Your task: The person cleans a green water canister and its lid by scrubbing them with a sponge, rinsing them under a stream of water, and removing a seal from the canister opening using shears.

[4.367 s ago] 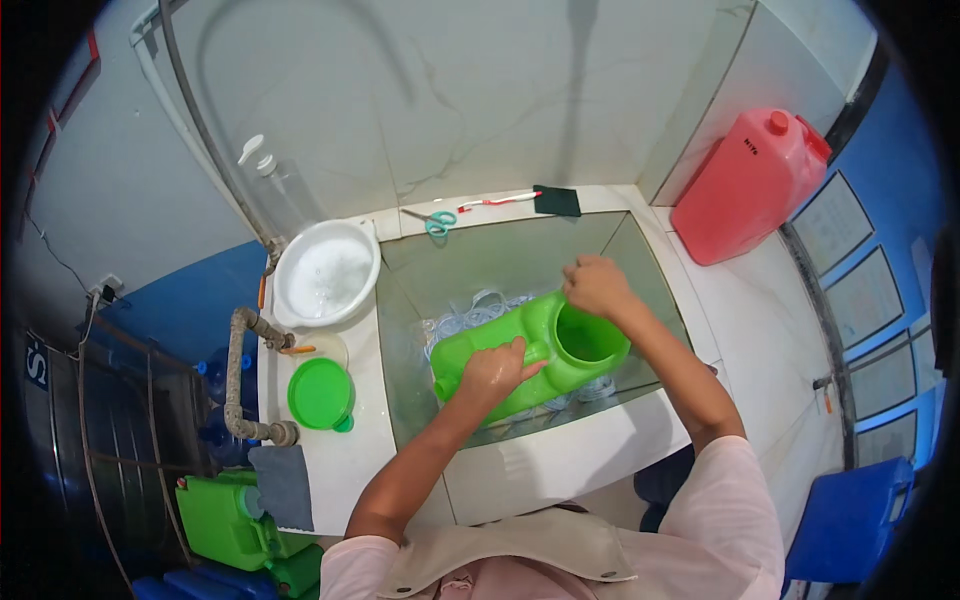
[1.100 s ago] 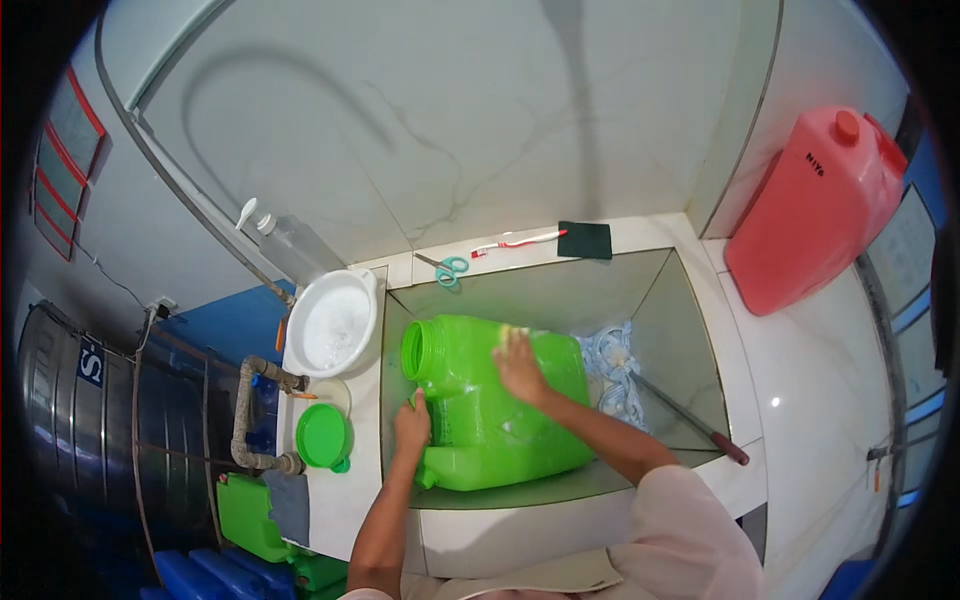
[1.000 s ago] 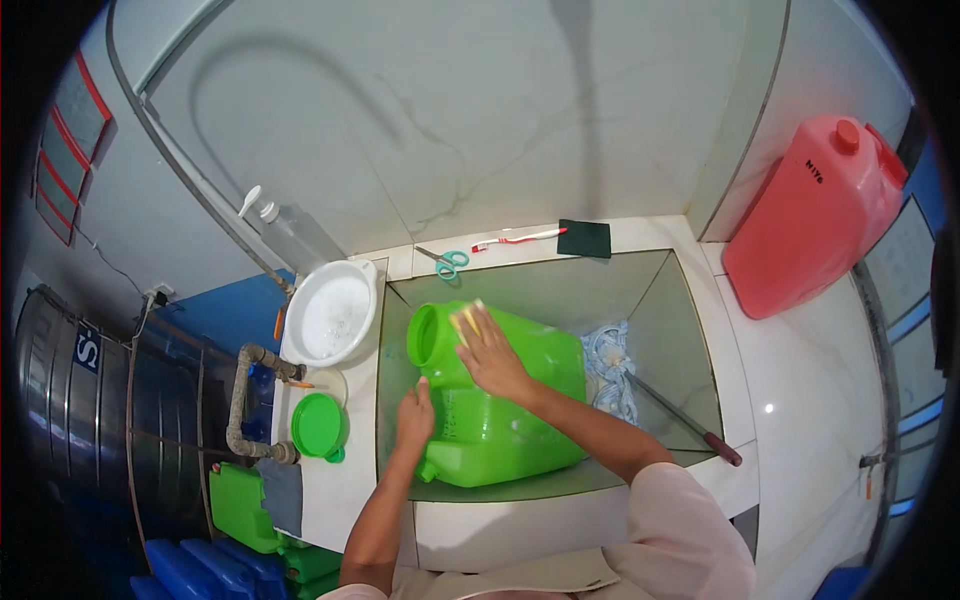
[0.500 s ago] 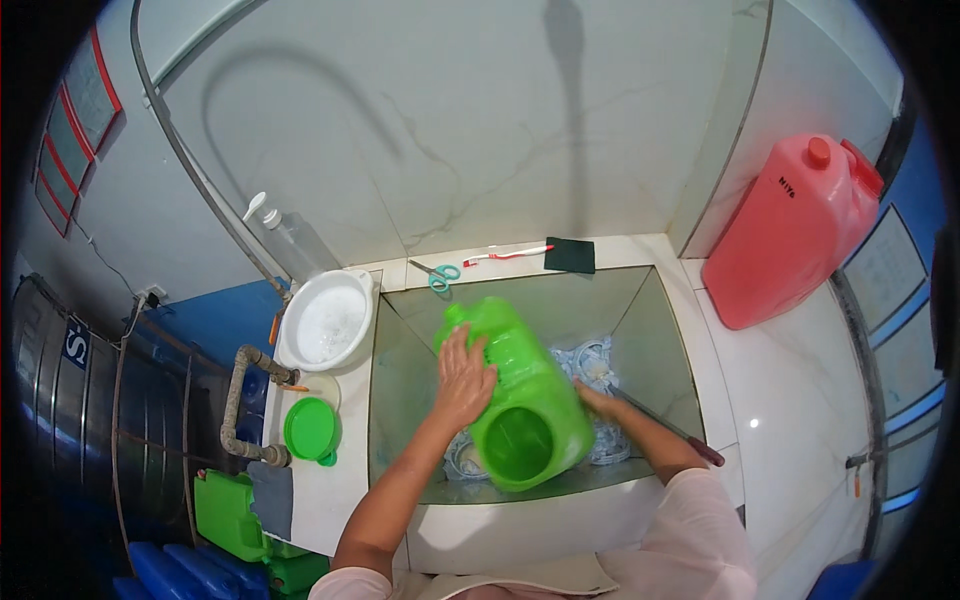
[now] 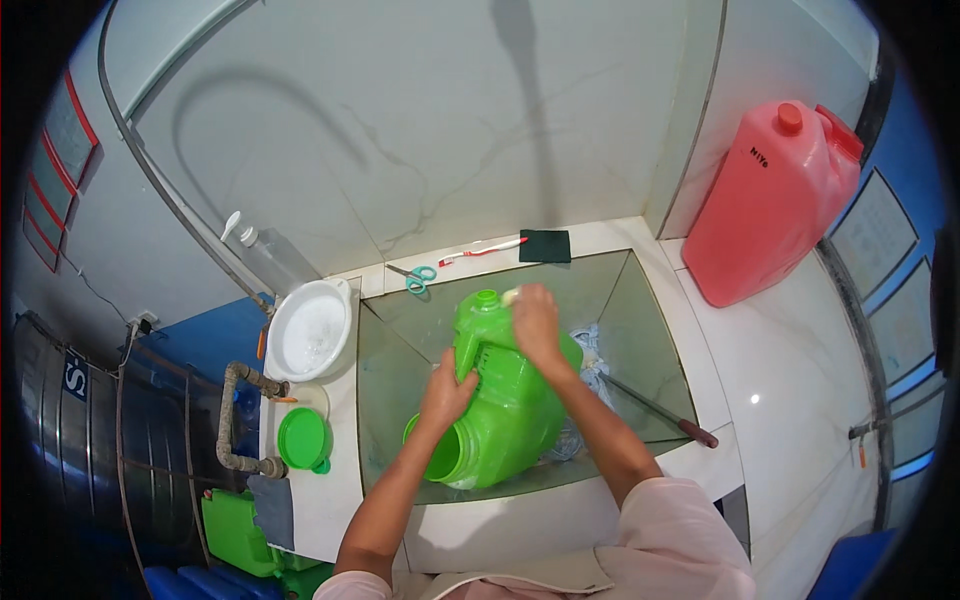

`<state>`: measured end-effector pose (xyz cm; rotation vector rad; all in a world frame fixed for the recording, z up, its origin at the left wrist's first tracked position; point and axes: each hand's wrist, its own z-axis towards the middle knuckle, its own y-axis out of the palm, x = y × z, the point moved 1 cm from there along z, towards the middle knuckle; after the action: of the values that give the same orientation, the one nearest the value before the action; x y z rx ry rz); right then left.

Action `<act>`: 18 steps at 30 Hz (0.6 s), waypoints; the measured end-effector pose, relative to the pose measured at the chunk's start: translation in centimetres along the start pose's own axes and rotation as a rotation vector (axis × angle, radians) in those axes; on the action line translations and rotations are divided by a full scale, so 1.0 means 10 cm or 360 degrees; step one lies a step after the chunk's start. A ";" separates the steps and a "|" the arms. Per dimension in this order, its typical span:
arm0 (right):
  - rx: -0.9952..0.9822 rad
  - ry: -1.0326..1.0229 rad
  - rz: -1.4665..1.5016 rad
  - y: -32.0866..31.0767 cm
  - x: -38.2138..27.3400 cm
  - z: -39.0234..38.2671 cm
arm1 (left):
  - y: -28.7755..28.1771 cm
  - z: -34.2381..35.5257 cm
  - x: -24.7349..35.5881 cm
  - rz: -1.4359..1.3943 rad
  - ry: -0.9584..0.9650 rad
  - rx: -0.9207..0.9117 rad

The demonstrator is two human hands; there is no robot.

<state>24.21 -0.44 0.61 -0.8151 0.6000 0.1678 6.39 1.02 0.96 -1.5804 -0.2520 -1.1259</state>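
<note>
On the white tiled counter (image 5: 330, 520) is a deep grey-green sink (image 5: 645, 370), and in it sits a big, boxy, green plastic jug (image 5: 520, 400), tipped over. The jug has just turned: its wide round mouth faced the person, and now it points to the near left, while its small spout points up and away. This seems to put the spout end in easy reach. Its long axis looks like it slopes down to the right, but the base is hidden, so I cannot be sure. The left hand (image 5: 447, 393) is wrapped on the jug by its handle. The right hand (image 5: 537, 318) has moved from the jug's right side to just beside the spout, fingers bent around a small, pale yellow sponge (image 5: 511, 297), mostly hidden.
</note>
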 end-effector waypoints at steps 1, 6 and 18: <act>0.0034 -0.0131 -0.0109 0.00 -0.13 -0.03 | 0.01 0.01 -0.01 0.0007 0.0015 0.0033; -0.0066 -0.0112 0.0088 -0.09 -0.08 -0.13 | -0.12 -0.05 0.05 -0.0065 -0.0024 -0.0052; -0.1546 0.0701 0.1351 0.55 0.90 0.08 | -0.20 -0.32 -0.17 0.0230 0.0233 -0.0177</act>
<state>29.96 3.10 -7.50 -1.5039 1.3015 1.1410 2.48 -0.36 0.74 -1.5778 0.0223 -1.1523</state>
